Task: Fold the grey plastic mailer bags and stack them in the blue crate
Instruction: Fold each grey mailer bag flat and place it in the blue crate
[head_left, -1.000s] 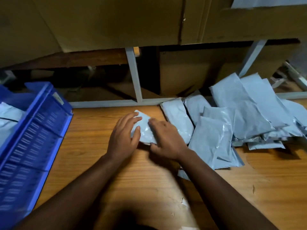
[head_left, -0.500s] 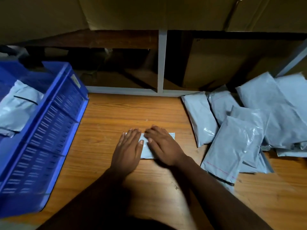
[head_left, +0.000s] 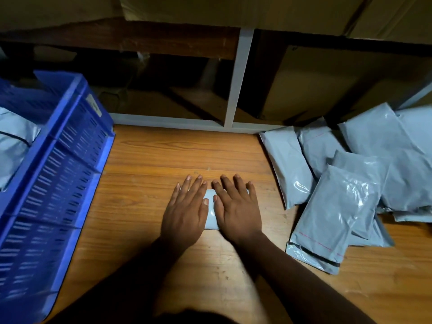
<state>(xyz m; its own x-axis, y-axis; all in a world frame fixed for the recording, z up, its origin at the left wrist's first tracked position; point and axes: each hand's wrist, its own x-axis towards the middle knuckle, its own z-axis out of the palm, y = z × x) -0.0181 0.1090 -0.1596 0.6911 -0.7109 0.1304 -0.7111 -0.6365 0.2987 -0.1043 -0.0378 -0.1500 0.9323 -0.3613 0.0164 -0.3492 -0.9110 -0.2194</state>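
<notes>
A small folded grey mailer bag (head_left: 211, 210) lies flat on the wooden table (head_left: 163, 160), mostly covered by both hands. My left hand (head_left: 187, 211) presses its left part with straight fingers. My right hand (head_left: 236, 209) presses its right part, fingers also straight and spread. Only a strip of the bag shows between the hands. The blue crate (head_left: 58, 174) stands at the left with folded grey bags (head_left: 14, 146) inside. A heap of unfolded grey mailer bags (head_left: 346, 190) lies at the right.
A white metal frame (head_left: 237, 85) runs along the table's far edge, with cardboard boxes (head_left: 327, 85) behind and above it. Bare wood lies between the crate and the heap.
The hands went from folding the raised bag to pressing it flat on the table. The view has shifted, so the crate shows more and the heap sits further right.
</notes>
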